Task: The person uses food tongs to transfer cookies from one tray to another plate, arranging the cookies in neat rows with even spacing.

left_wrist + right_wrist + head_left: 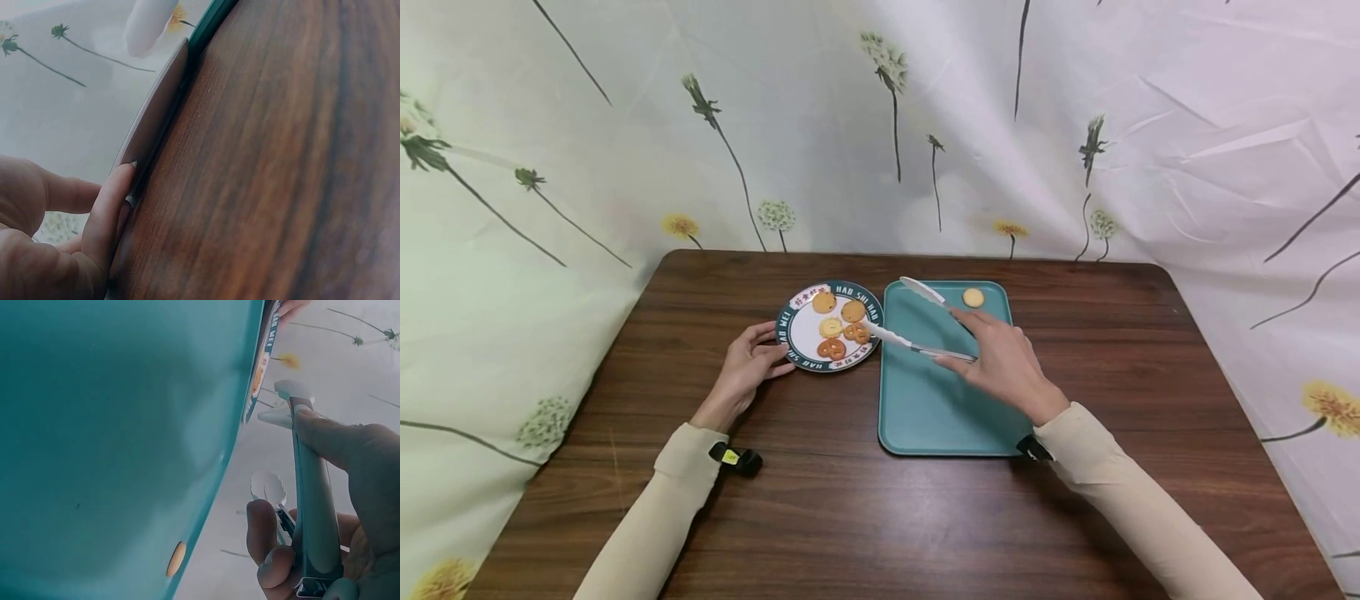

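Observation:
My left hand (747,367) holds the left rim of a round plate (802,330) with a dark lettered border. Its thumb (111,203) lies at the plate's edge in the left wrist view. On the plate are two round cookies, a ring-shaped cookie (831,327) and two pretzel-shaped cookies (831,349). My right hand (1007,362) grips metal tongs (315,512) with pale scalloped tips, the arms spread apart with nothing between them. One tip is over the plate's right side by a pretzel cookie; the other is above the tray's far left corner.
A teal tray (936,412) lies right of the plate, beside its rim. One round pale cookie (973,298) sits near the tray's far edge. Both are on a brown wooden table (820,517), with a flower-printed cloth (820,125) hanging behind it.

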Available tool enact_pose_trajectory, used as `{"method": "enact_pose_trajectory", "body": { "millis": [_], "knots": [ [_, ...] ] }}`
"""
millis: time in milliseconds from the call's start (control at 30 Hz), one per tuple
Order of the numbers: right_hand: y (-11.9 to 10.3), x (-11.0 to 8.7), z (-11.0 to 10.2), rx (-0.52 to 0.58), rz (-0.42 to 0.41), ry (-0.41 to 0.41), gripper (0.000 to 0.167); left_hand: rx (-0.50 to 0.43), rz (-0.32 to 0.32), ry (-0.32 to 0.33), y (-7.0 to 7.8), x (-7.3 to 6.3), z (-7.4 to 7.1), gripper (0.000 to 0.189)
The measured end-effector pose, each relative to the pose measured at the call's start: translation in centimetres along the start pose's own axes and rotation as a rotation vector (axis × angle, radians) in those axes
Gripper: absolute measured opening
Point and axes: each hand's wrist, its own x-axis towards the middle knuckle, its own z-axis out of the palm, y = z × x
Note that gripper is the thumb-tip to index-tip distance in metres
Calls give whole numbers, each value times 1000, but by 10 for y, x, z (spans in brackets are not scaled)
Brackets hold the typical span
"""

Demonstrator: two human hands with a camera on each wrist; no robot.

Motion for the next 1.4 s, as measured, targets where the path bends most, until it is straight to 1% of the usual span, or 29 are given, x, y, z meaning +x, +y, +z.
{"method": "enact_pose_trajectory", "body": {
  "millis": [233, 433, 700, 967, 1100, 1400],
  "knots": [
    [13, -4, -4, -14, 12, 12, 78, -5, -4, 2, 1, 2, 2, 60],
    [20, -7, -7, -17, 33, 16, 78, -4, -15, 5, 0, 2, 0, 60],
    [32, -10, -12, -25, 72, 13, 78, -5, -3, 3, 1, 1, 0, 60],
    [46, -12, -15, -27, 91, 48, 76, 4, -6, 1, 0, 0, 1, 60],
    [53, -13, -15, -32, 103, 48, 75, 4, -3, 3, -1, 1, 0, 60],
    [66, -17, -18, -33, 133, 58, 69, 14, -4, 5, -1, 2, 0, 61]
  ]
}}
